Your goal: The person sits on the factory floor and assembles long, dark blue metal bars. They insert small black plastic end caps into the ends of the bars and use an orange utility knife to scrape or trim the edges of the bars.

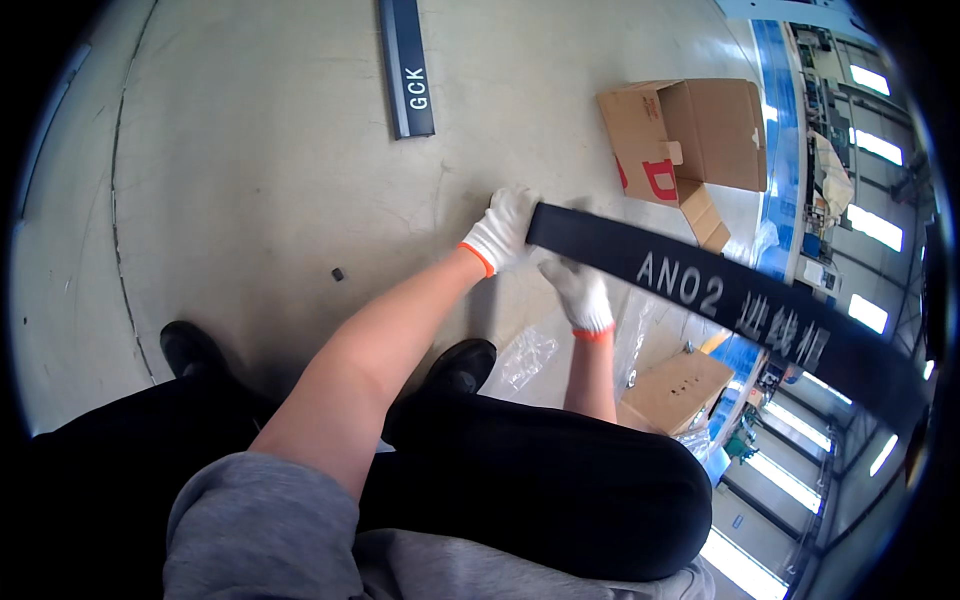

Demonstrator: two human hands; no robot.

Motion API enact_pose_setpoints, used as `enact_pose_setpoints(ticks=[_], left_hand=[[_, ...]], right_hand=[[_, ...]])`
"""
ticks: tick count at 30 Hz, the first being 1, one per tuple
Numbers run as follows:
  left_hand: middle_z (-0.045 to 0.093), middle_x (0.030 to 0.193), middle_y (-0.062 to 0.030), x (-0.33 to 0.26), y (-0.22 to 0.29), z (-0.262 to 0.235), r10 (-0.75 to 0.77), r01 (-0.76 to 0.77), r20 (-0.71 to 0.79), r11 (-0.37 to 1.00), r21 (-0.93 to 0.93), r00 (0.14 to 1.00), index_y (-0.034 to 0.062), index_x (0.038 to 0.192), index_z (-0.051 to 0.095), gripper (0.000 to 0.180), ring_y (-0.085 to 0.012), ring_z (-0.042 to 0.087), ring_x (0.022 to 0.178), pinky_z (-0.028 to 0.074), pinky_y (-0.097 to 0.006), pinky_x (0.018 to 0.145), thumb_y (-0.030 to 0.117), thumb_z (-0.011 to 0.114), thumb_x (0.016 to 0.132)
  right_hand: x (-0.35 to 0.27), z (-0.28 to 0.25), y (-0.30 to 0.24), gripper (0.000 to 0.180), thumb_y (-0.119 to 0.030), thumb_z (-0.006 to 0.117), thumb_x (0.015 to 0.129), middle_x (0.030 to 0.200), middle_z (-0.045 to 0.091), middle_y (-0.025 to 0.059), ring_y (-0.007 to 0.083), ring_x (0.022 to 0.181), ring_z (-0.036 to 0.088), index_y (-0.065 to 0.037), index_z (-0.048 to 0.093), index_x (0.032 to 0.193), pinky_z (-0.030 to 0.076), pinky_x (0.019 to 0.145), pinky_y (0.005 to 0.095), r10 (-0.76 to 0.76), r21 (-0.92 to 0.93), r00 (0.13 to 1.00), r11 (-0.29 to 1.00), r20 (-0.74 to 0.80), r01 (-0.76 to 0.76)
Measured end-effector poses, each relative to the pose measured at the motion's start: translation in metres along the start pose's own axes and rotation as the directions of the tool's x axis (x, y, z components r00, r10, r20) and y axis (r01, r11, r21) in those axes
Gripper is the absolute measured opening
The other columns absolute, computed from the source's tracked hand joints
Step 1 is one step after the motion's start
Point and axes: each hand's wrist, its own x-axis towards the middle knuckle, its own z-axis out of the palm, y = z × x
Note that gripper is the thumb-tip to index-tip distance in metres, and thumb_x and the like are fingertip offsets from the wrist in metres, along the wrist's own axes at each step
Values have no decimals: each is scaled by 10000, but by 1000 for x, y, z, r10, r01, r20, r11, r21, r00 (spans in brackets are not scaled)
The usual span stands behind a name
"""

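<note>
Bar [730, 295], black with white lettering, is slanting across the right side, its near end sitting at the left hand and its long body reaching away rightward, past the right hand. Its far end is blurring into the dark rim, so the tip is hard to make out. The left hand [502, 228], gloved, is touching the near end; its fingertips are partly hidden there, and I cannot tell whether they are closing on it. The right hand [583, 298], also gloved, is lying just below the lower edge near that same end, its thumb pointing left; the other fingers are mostly hiding behind the bar, so its grip cannot be told either. The right forearm [592, 380] is disappearing behind the knee [660, 490]. Clear plastic [525, 358] is lying near the right shoe [463, 365]. Beyond, a second bar [405, 70] is running out of view at the top, and an open carton [640, 120] is standing to its right.
</note>
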Motion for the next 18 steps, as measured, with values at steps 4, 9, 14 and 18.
enact_pose_setpoints(ticks=[4,9,14,18], left_hand=[[646,1066,-197,5,8,-12,29,-28,40,999,-27,999,31,1145,619,357,-419,637,1092,499,-526,1007,98,726,811],[625,1248,-184,-8,2,-34,-96,53,129,951,304,987,53,1279,598,580,-370,579,1259,399,-548,1139,246,814,777],[536,1499,-162,-17,-19,-87,-221,79,252,876,475,942,55,1503,508,937,-331,464,1448,277,-542,1256,421,878,724],[583,1454,-124,0,-11,-90,-212,29,302,858,514,929,114,1472,575,845,-327,489,1415,306,-525,1232,409,856,732]], right_hand=[[-20,-27,-110,837,-200,730,963,1525,601,199,401,1456,560,-64,312,1675,360,1282,600,-501,407,601,449,-623,796],[-13,-55,-121,640,-43,547,803,1105,668,169,296,1010,679,-8,524,1442,562,1035,570,-499,417,591,422,-634,805],[-18,-57,-118,613,-34,541,782,1082,661,180,305,977,679,15,532,1393,582,978,573,-478,389,573,433,-666,813],[-15,-58,-118,595,-36,542,762,1057,648,187,307,934,678,46,528,1351,593,955,575,-502,365,555,431,-663,825]])
